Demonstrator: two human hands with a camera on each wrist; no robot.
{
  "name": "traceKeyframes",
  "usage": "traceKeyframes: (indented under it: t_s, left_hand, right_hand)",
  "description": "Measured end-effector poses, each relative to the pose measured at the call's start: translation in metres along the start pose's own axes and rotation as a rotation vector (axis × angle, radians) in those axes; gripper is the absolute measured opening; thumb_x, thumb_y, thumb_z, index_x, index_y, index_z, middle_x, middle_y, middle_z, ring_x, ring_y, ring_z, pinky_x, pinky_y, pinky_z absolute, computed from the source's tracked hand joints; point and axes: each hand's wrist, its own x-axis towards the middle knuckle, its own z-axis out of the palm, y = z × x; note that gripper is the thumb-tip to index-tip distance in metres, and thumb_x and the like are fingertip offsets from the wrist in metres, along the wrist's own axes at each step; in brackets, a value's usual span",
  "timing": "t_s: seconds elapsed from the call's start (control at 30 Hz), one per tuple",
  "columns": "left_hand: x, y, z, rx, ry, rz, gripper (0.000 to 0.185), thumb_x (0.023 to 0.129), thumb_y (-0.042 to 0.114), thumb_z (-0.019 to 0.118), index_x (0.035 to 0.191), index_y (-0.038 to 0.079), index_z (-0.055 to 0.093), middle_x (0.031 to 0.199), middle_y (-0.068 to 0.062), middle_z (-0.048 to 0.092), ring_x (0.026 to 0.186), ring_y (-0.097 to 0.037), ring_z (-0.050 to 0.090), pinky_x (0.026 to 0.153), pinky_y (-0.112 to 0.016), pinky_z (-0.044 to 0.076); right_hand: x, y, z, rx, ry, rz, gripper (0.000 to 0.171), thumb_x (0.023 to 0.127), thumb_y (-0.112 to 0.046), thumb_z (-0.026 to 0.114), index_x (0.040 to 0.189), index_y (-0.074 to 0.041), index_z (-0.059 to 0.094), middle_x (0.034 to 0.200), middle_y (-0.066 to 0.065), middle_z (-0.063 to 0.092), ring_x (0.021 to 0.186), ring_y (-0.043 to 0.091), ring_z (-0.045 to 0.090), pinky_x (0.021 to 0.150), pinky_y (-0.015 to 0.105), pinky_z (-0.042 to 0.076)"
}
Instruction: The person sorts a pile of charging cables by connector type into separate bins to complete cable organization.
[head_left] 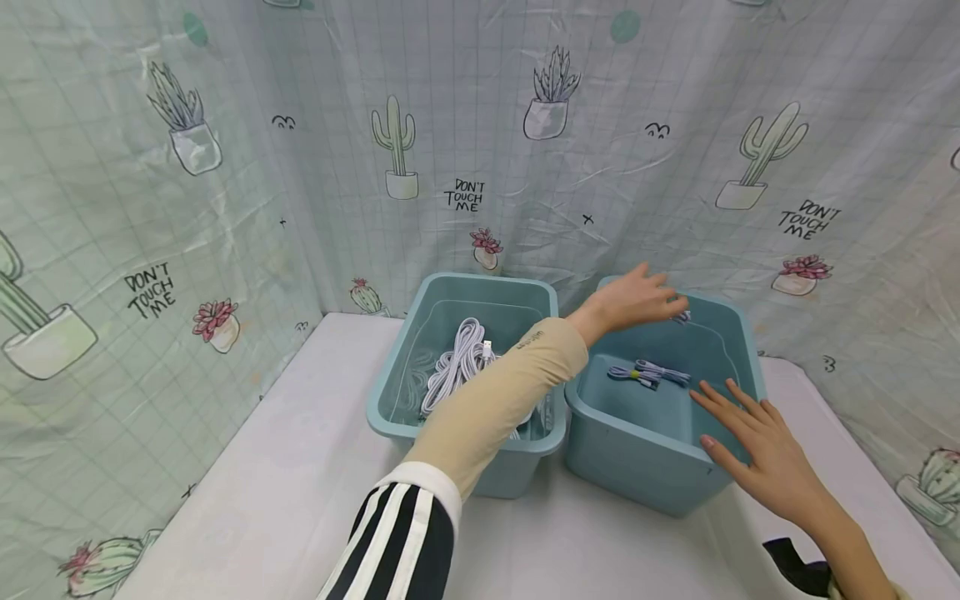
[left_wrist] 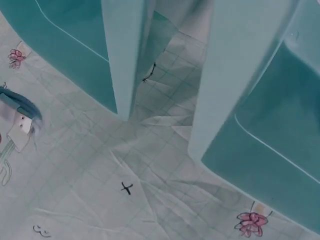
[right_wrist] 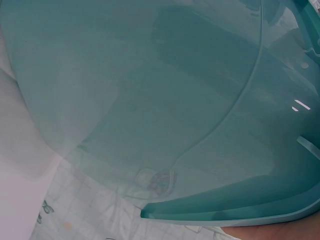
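Observation:
My left hand (head_left: 633, 298) reaches across the left bin and hovers over the back of the right blue bin (head_left: 637, 462). Its fingers pinch a small bundled cable (head_left: 681, 317), mostly hidden by the hand. Inside the right bin lie two tied cable bundles, one with a yellow-green tie (head_left: 633, 375) and a greyish one (head_left: 663, 372). My right hand (head_left: 765, 446) rests at that bin's right front rim, fingers straight and spread over the edge. In the right wrist view, part of the right hand (right_wrist: 265, 233) shows below the bin's rim (right_wrist: 240, 221).
A second blue bin (head_left: 397, 408) stands left of the first, holding white coiled cables (head_left: 457, 367) partly covered by my left sleeve (head_left: 487, 400). Both stand on a white table (head_left: 300, 467). A cactus-print curtain (head_left: 465, 108) hangs behind and at the sides.

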Motion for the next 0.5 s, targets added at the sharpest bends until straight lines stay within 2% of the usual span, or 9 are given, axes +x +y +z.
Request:
traceKeyframes:
  t_s: [0.2, 0.5]
  left_hand:
    - [-0.0019, -0.0030, 0.0011, 0.055, 0.004, -0.048, 0.041, 0.097, 0.013, 0.032, 0.137, 0.020, 0.030, 0.128, 0.004, 0.049, 0.121, -0.017, 0.044, 0.100, -0.036, 0.036]
    - [-0.0081, -0.0049, -0.0041, 0.015, -0.016, -0.003, 0.038, 0.097, 0.015, 0.034, 0.134, 0.023, 0.034, 0.133, 0.003, 0.045, 0.125, -0.018, 0.040, 0.102, -0.038, 0.034]
  right_hand:
    - [0.0008, -0.0009, -0.0003, 0.011, 0.006, -0.008, 0.054, 0.085, -0.022, 0.057, 0.136, -0.020, 0.038, 0.145, -0.019, 0.020, 0.140, 0.012, 0.006, 0.101, 0.066, 0.000]
    - [0.0004, 0.0003, 0.0002, 0.002, 0.012, -0.011, 0.055, 0.085, -0.022, 0.057, 0.136, -0.020, 0.038, 0.145, -0.019, 0.020, 0.140, 0.013, 0.006, 0.101, 0.065, 0.001]
